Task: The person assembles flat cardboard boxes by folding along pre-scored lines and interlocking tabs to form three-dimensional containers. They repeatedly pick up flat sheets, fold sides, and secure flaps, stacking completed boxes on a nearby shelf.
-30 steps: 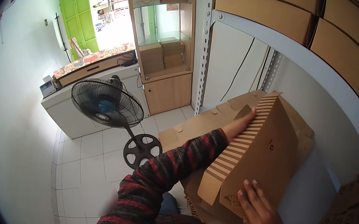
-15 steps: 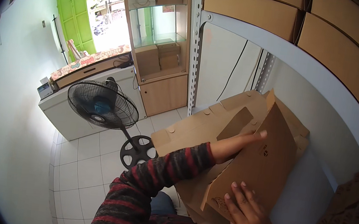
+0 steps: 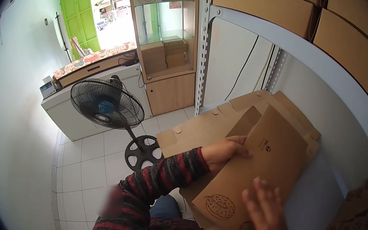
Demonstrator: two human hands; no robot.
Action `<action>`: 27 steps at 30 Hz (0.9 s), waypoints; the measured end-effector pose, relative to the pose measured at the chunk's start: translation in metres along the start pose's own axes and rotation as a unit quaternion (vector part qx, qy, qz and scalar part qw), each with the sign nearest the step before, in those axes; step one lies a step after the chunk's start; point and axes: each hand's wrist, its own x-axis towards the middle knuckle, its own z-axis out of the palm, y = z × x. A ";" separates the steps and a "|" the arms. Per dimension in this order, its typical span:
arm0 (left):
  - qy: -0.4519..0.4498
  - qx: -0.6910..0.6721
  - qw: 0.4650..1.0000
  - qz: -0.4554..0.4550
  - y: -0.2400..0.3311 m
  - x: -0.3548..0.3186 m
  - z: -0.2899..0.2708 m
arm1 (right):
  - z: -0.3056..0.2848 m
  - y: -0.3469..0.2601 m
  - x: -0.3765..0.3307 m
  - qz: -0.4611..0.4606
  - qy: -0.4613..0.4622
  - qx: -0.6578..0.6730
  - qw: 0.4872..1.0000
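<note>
A brown cardboard box with printed doughnut drawings lies in front of me, partly folded, its wide panel facing up. My left hand grips the panel's left edge, fingers curled around it. Over the near right part of the same panel is my right hand, fingers spread and holding nothing; I cannot tell whether it touches the board. Beneath the box lie flat cardboard sheets with small round cut tabs along their edge. A raised flap stands beyond my left hand.
Stacked cardboard boxes fill the metal shelf overhead. More printed cardboard leans at the right. A standing fan is on the tiled floor to the left, before a white counter and a glass cabinet.
The panel has swung down flatter, showing its doughnut print. My left hand has drawn back from the panel's far part to its left edge. My right hand's fingers have spread and lifted.
</note>
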 end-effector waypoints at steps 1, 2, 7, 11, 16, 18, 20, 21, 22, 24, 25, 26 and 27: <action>-0.001 -0.006 1.000 0.008 0.001 -0.002 -0.003 | -0.005 0.002 0.003 0.018 0.002 -0.014 1.000; -0.006 -0.012 1.000 0.013 0.000 -0.002 -0.007 | -0.004 0.010 0.003 0.059 0.040 -0.026 0.997; -0.049 0.011 0.998 0.044 0.015 -0.011 0.010 | -0.002 0.063 0.000 0.177 0.171 0.022 0.969; -0.081 -0.033 0.989 0.117 0.018 -0.008 0.027 | 0.003 0.073 0.005 0.124 0.255 0.287 0.915; -0.171 -0.062 0.970 0.163 0.009 0.017 0.057 | 0.001 0.116 0.003 0.152 0.404 0.517 0.739; -0.199 -0.022 0.969 0.147 0.003 0.023 0.080 | -0.011 0.148 -0.013 0.135 0.418 0.625 0.645; -0.270 0.160 0.932 0.183 -0.014 0.030 0.098 | -0.025 0.190 -0.043 0.080 0.373 0.748 0.544; -0.302 0.246 0.900 0.198 -0.023 0.029 0.106 | -0.035 0.195 -0.051 0.090 0.372 0.760 0.526; -0.320 0.326 0.868 0.194 -0.029 0.026 0.112 | -0.039 0.202 -0.050 0.094 0.372 0.767 0.514; -0.394 0.456 0.777 0.180 -0.048 0.031 0.132 | -0.052 0.204 -0.066 0.121 0.419 0.739 0.513; -0.393 0.541 0.718 0.192 -0.063 0.030 0.132 | -0.055 0.203 -0.064 0.132 0.426 0.729 0.519; -0.389 0.622 0.649 0.205 -0.079 0.029 0.123 | -0.059 0.201 -0.061 0.142 0.431 0.719 0.526; -0.379 0.694 0.571 0.220 -0.092 0.028 0.115 | -0.063 0.199 -0.061 0.157 0.436 0.706 0.535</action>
